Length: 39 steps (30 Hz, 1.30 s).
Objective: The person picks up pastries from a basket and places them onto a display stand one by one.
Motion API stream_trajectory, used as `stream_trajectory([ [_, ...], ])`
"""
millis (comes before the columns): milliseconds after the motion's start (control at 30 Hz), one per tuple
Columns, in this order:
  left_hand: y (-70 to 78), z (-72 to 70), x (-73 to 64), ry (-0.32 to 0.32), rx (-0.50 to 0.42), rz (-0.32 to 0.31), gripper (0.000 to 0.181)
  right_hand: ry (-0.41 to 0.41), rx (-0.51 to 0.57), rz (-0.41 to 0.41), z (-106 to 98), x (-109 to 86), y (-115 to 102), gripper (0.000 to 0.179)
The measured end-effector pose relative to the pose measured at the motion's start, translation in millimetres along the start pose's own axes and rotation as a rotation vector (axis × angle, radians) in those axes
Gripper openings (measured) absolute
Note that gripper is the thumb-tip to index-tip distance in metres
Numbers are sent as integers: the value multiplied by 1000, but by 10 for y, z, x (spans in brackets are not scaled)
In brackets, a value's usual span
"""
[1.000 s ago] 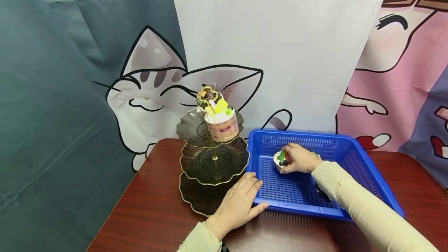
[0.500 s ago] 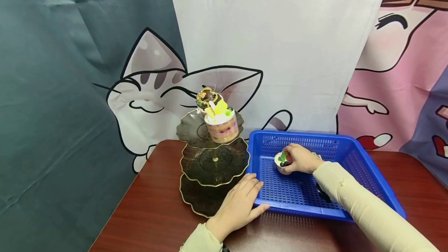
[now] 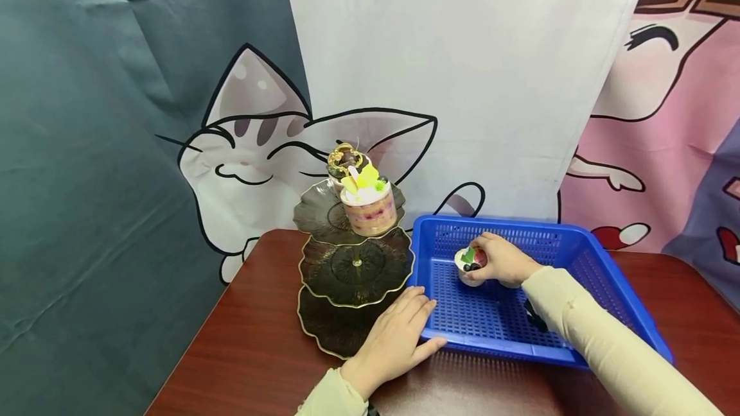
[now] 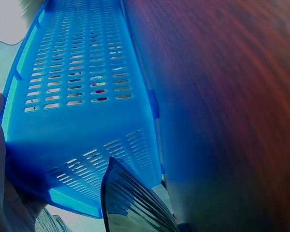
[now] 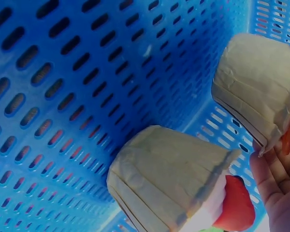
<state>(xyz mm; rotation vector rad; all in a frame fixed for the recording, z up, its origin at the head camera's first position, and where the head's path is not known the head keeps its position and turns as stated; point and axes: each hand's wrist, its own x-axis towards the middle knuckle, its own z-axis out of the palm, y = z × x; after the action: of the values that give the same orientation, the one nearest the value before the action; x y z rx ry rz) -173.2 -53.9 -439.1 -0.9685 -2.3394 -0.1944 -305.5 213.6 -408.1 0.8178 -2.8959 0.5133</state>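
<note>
My right hand [image 3: 504, 260] is inside the blue basket [image 3: 491, 344], pinching a cupcake [image 3: 467, 266] topped with white cream, a green leaf and dark berries. In the right wrist view, fingertips [image 5: 263, 176] meet the rim of that pale paper-cupped cupcake [image 5: 256, 87]. A second cupcake [image 5: 169, 174] with red topping lies tilted nearby in the basket; the right hand mostly hides it in the head view. My left hand [image 3: 393, 339] rests with extended fingers on the basket's near left corner.
Left of the basket stands a dark three-tier stand [image 3: 356, 275] with gold edges. Its top tier carries a layered dessert cup [image 3: 371, 212] with yellow topping and a chocolate one [image 3: 347, 160] behind. A black object [image 3: 534, 316] shows beneath the right forearm. A printed curtain [image 3: 491, 82] hangs behind the table.
My right hand and the cupcake have shifted slightly to the right within the basket. The left hand stays in place on the basket's corner.
</note>
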Motion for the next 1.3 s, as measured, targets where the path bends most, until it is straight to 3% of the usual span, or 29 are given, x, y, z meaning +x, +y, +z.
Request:
stream_trajectory([
  [500, 26, 8, -9, -9, -17, 3, 53, 64, 8, -43, -118, -49, -45, 61],
  [867, 1, -1, -4, -1, -11, 2, 53, 56, 6, -20, -342, -12, -234, 64],
  [1300, -3, -11, -5, -13, -10, 0, 54, 59, 24, -56, -518, 22, -436, 62],
])
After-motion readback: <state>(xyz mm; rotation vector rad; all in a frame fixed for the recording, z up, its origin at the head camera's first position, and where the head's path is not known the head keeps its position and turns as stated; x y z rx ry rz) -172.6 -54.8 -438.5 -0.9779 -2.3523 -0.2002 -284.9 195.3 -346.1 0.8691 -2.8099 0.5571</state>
